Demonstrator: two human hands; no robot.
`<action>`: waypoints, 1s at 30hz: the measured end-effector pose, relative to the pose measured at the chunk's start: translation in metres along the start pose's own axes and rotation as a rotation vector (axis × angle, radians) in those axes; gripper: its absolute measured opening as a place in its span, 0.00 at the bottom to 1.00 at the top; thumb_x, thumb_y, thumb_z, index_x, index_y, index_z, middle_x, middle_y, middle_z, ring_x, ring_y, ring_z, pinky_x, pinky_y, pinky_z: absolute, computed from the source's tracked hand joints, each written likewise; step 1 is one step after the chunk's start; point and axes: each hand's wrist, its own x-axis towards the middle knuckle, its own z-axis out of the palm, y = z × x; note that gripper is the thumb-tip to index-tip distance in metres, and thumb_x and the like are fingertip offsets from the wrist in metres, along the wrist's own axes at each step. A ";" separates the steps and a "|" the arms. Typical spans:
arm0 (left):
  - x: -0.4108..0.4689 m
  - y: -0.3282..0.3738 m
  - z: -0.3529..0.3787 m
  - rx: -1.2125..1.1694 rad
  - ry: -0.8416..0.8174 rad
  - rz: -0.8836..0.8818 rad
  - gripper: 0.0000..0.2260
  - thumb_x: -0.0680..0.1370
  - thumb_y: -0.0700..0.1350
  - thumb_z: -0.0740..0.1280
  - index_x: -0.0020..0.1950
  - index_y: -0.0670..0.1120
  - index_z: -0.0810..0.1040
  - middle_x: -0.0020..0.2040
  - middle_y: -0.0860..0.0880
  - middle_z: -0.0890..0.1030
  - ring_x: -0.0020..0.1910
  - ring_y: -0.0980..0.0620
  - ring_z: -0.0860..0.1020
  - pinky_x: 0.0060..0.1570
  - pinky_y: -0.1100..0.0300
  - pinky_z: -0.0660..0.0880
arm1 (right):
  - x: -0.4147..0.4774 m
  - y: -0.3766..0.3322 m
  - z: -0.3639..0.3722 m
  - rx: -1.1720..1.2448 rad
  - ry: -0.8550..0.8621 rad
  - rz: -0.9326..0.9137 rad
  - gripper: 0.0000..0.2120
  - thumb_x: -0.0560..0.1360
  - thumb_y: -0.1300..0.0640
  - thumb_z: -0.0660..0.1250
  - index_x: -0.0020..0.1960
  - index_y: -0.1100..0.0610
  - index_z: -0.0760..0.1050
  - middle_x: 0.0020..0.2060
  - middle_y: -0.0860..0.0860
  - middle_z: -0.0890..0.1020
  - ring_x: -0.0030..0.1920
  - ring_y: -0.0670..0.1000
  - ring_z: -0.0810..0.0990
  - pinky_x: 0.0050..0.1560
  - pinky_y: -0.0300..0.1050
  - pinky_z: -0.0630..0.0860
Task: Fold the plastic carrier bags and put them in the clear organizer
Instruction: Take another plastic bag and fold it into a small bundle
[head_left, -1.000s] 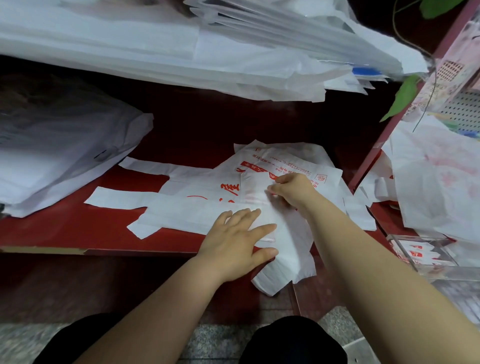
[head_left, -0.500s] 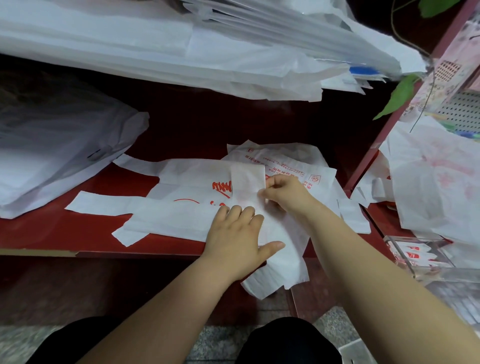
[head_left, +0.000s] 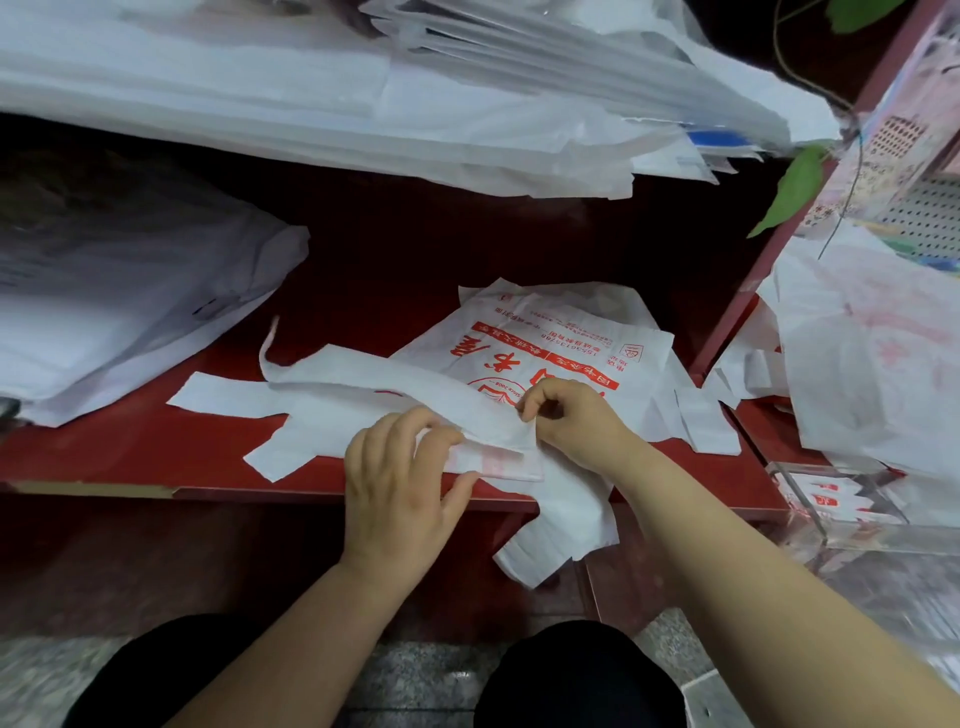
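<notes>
Currently on the inventory, as seen from above:

1. My left hand: palm down, fingers lightly bent, fingertips pressing on the thin white plastic carrier bag.
2. My right hand: thumb and forefinger pinch the folded edge of that same bag. It is near the left fingertips, and the two hands do not touch.
3. The bag itself lies as a long folded strip along the front of the dark red shelf. Its handles stretch to the left and its other end hangs over the shelf's front edge.
4. Flat stack of white bags with red print: under and behind the strip, on the same shelf.
5. Clear plastic organizer: low on the right, well apart from my hands, with small folded white-and-red bags inside.
6. Loose heap of white bags: above the organizer.
7. Grey-white bundle of plastic sheets: left end of the shelf.
8. Thick pile of white bags: on the level above.
9. Green leaf: hanging at the upper right.
</notes>
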 end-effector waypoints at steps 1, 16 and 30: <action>0.001 -0.001 0.000 -0.001 0.005 0.011 0.26 0.61 0.44 0.78 0.53 0.46 0.70 0.55 0.45 0.72 0.55 0.46 0.68 0.56 0.52 0.61 | 0.000 0.001 0.000 0.000 0.005 0.002 0.19 0.71 0.74 0.61 0.33 0.51 0.70 0.44 0.51 0.77 0.48 0.48 0.74 0.52 0.38 0.70; 0.007 -0.005 0.003 -0.165 -0.224 0.081 0.15 0.71 0.47 0.59 0.41 0.46 0.85 0.37 0.52 0.84 0.46 0.53 0.72 0.46 0.63 0.63 | -0.008 0.001 -0.003 -0.024 0.159 0.085 0.17 0.71 0.76 0.52 0.41 0.66 0.79 0.50 0.56 0.81 0.56 0.53 0.76 0.49 0.27 0.67; 0.010 0.004 -0.001 -0.097 -0.277 0.083 0.17 0.71 0.44 0.55 0.44 0.45 0.84 0.42 0.50 0.84 0.42 0.50 0.82 0.49 0.60 0.72 | -0.030 -0.006 0.030 -0.560 -0.004 -0.092 0.19 0.82 0.59 0.50 0.73 0.56 0.60 0.73 0.52 0.59 0.74 0.50 0.55 0.71 0.38 0.44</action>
